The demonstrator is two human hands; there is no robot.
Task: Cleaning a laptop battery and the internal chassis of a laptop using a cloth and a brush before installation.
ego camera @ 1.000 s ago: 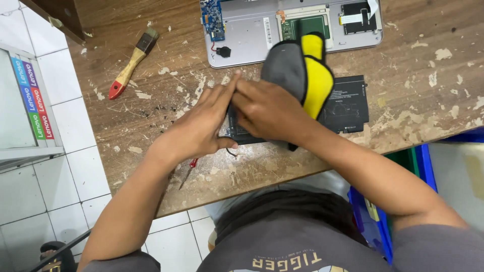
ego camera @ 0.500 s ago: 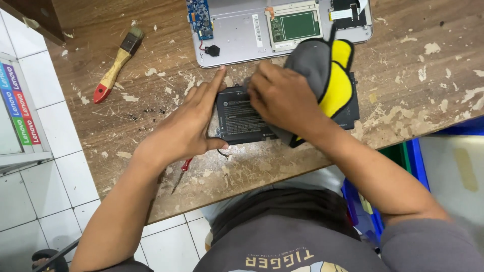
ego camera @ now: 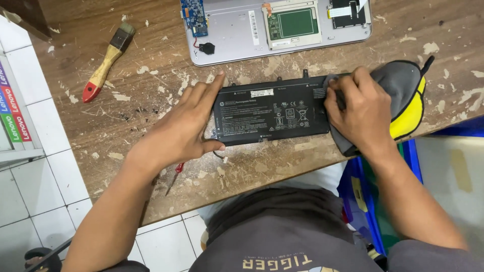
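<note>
Battery (ego camera: 272, 113) now uncovered; cloth (ego camera: 403, 95), R hand (ego camera: 360, 108) moved to right end.

The picture is bright and evenly lit, with soft light that seems to come from above. Shadows are weak: only a thin dark edge lies under the left hand (ego camera: 176, 133) and under the right hand (ego camera: 360, 108) on the wooden worktop (ego camera: 151, 90). The black battery (ego camera: 269, 113) gives a dull sheen, without strong glare. The middle is sharp. Near the lower edge the shirt (ego camera: 282, 236) looks a little soft, and the white tiles (ego camera: 30, 191) at the left bend slightly outward.
</note>
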